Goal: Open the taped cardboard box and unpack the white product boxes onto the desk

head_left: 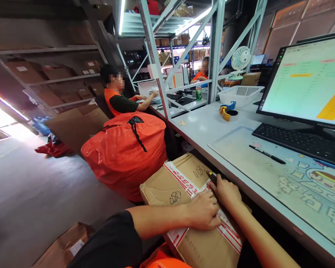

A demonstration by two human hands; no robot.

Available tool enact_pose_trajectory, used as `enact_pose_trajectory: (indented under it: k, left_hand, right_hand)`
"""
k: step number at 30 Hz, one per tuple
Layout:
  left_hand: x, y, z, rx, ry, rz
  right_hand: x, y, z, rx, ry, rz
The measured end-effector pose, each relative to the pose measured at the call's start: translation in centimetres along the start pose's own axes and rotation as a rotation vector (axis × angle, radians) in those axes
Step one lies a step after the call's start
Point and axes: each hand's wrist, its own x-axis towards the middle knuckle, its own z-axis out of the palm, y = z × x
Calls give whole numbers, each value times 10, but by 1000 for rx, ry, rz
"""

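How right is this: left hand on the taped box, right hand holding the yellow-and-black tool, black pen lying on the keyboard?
One slip: the black pen isn't on the keyboard; the head view shows it lying on the desk mat. The left hand is on the taped box and the right hand holds the yellow-and-black tool.

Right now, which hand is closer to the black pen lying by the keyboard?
Right. The right hand is over the edge of the box nearer the black pen; the left hand rests on top of the box, farther from the pen.
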Motion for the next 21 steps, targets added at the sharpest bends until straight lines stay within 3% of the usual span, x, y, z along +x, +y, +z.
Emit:
enact_pose_trajectory:
  k: [4, 9, 15, 17, 21]
  left_hand:
    - [5, -4, -5, -27, -60, -23]
    - [14, 2, -23, -77, -213, -162]
    - [13, 11, -43, -83, -174, -212]
    - [15, 7, -44, -82, -218, -172]
    - [25, 5, -52, -43, -281, 30]
  right_hand:
    - [11, 4, 5, 43, -28, 12]
    - [24, 4, 4, 108, -89, 2]
    - [35, 0, 7, 94, -136, -1]
    - [37, 2, 8, 93, -156, 7]
    - [35, 6, 7, 99, -173, 9]
